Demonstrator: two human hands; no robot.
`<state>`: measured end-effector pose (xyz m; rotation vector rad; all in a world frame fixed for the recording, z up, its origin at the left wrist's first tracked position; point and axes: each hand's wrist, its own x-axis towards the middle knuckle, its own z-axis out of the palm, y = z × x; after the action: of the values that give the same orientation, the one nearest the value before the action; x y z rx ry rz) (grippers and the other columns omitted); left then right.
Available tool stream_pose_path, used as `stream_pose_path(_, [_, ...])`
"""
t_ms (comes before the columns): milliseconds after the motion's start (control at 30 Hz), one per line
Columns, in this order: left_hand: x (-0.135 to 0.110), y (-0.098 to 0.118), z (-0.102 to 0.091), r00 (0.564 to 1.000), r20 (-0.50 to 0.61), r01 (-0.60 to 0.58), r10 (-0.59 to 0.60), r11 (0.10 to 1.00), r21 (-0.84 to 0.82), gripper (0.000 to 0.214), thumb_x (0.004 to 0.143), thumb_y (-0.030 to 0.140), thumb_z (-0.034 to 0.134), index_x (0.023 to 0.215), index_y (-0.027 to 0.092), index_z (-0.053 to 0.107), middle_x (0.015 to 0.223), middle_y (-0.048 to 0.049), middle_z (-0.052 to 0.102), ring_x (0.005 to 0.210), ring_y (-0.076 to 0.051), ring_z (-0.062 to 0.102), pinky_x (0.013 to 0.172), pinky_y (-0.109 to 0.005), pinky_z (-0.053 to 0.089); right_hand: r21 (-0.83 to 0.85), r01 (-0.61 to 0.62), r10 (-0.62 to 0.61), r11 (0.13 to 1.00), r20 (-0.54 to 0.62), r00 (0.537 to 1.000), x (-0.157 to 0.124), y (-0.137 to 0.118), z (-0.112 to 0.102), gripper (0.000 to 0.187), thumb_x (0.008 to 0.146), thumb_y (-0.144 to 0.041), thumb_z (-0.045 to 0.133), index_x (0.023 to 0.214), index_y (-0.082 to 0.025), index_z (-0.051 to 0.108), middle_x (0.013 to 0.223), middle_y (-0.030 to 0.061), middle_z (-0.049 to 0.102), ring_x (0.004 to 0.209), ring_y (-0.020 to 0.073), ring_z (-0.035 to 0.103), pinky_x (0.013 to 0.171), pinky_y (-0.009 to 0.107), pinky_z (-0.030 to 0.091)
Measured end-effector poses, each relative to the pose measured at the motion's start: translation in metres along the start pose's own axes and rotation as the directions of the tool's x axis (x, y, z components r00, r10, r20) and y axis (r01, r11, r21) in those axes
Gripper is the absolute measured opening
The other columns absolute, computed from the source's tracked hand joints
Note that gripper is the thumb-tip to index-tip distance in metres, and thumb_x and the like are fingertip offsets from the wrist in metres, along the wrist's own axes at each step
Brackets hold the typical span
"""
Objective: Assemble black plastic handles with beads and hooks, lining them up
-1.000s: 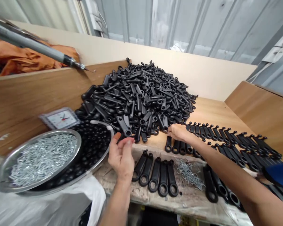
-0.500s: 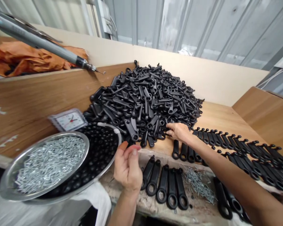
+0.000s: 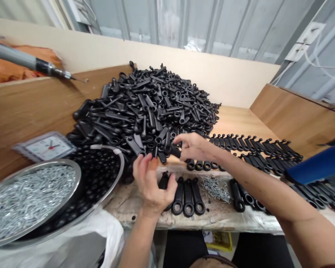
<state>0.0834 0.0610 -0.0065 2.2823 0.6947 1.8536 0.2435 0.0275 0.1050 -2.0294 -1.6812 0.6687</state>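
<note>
A big heap of black plastic lever arms (image 3: 153, 108) lies on the wooden bench. My right hand (image 3: 192, 147) is at the heap's front edge, fingers pinched on one black lever arm (image 3: 174, 150). My left hand (image 3: 152, 182) hovers just in front of the heap, palm towards me, fingers curled loosely with nothing visible in them. Below it a short row of black lever arms (image 3: 187, 191) lies side by side at the bench's front edge, beside a small pile of silver screws (image 3: 214, 188).
A steel bowl of silver screws (image 3: 25, 199) rests on a larger bowl of black round parts (image 3: 100, 175) at the left. A small clock (image 3: 46, 147) leans behind them. A hanging electric screwdriver (image 3: 30, 63) points in from upper left. Long rows of lever arms (image 3: 257, 147) fill the right side.
My right hand has drawn back from the heap towards me with a lever arm pinched in it. My left hand has stayed in front of the heap. The view has shifted.
</note>
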Motion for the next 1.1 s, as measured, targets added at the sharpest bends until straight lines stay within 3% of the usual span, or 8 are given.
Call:
stream_pose_path(67, [-0.003,0.015,-0.004,0.988,0.123,-0.104,0.095,0.992,0.069,0.058,0.064,0.021,0.063,0.119,0.011,0.045,0.120,-0.0188,0.048,0.116,-0.036,0.041,0.093,-0.052,0.036,0.035,0.074,-0.079,0.997,0.210,0.975,-0.018,-0.016,0.007,0.041,0.057,-0.012,0.059,0.097,-0.015,0.058,0.056,-0.0062,0.050,0.049,0.0080,0.042,0.046,0.017,0.030])
stream_pose_path(167, [-0.017,0.030,-0.017,0.972,0.224,-0.091,0.072,0.993,0.077,0.045,0.069,0.013,0.051,0.114,0.008,0.049,0.099,-0.0164,0.060,0.090,-0.027,0.058,0.077,-0.039,0.047,0.107,0.164,-0.192,0.981,0.362,0.912,-0.038,-0.031,0.021,0.029,0.058,-0.009,0.056,0.086,-0.012,0.059,0.061,-0.0037,0.051,0.054,0.0087,0.044,0.046,0.017,0.030])
stream_pose_path(333, [-0.041,0.015,-0.039,0.919,0.312,0.253,-0.240,0.967,-0.004,0.029,0.074,0.012,0.043,0.099,0.013,0.056,0.077,-0.0075,0.065,0.071,-0.019,0.062,0.067,-0.030,0.048,0.228,0.319,-0.374,0.920,0.272,0.887,-0.027,-0.037,0.038,0.033,0.076,-0.025,0.052,0.108,-0.015,0.055,0.062,-0.0038,0.053,0.057,0.0097,0.046,0.051,0.018,0.032])
stream_pose_path(467, [-0.054,-0.009,-0.047,0.731,0.154,0.680,-0.664,0.729,-0.084,0.016,0.080,0.024,0.047,0.088,0.016,0.058,0.074,-0.0027,0.064,0.069,-0.016,0.061,0.065,-0.026,0.047,-0.075,0.443,-0.438,0.893,0.078,0.896,0.012,-0.060,0.053,0.019,0.078,-0.027,0.050,0.091,-0.018,0.062,0.066,-0.0026,0.058,0.062,0.0106,0.051,0.057,0.019,0.032])
stream_pose_path(533, [-0.059,-0.016,-0.047,0.633,0.137,0.773,-0.762,0.616,-0.153,0.016,0.079,0.031,0.049,0.079,0.016,0.057,0.063,0.0003,0.058,0.060,-0.014,0.056,0.059,-0.024,0.045,-0.243,0.453,-0.450,0.858,0.072,0.890,0.032,-0.078,0.063,0.016,0.077,-0.024,0.050,0.086,-0.020,0.063,0.072,-0.0017,0.062,0.067,0.0115,0.055,0.059,0.020,0.032])
stream_pose_path(667, [-0.065,-0.023,-0.043,0.534,0.197,0.837,-0.822,0.482,-0.258,0.017,0.077,0.032,0.052,0.073,0.017,0.054,0.054,0.0041,0.048,0.049,-0.010,0.046,0.051,-0.022,0.040,-0.514,0.495,-0.439,0.700,0.237,0.867,0.062,-0.114,0.088,0.018,0.075,-0.022,0.051,0.085,-0.021,0.066,0.079,0.0044,0.067,0.077,0.0177,0.061,0.059,0.022,0.036])
stream_pose_path(833, [-0.062,-0.023,-0.045,0.513,0.211,0.843,-0.832,0.442,-0.305,0.014,0.077,0.030,0.052,0.073,0.017,0.055,0.054,0.0039,0.045,0.049,-0.010,0.043,0.049,-0.022,0.038,-0.631,0.551,-0.385,0.547,0.395,0.834,0.081,-0.141,0.117,0.019,0.072,-0.010,0.052,0.080,-0.011,0.069,0.079,0.0151,0.068,0.077,0.0246,0.064,0.059,0.027,0.043])
stream_pose_path(1100, [-0.065,-0.025,-0.043,0.495,0.204,0.841,-0.844,0.406,-0.358,0.015,0.076,0.031,0.054,0.076,0.017,0.057,0.056,0.0039,0.048,0.049,-0.009,0.044,0.049,-0.021,0.039,-0.611,0.439,-0.375,0.659,0.238,0.896,0.091,-0.132,0.117,0.022,0.080,-0.021,0.049,0.091,-0.015,0.067,0.087,0.0130,0.067,0.083,0.0230,0.063,0.068,0.028,0.045])
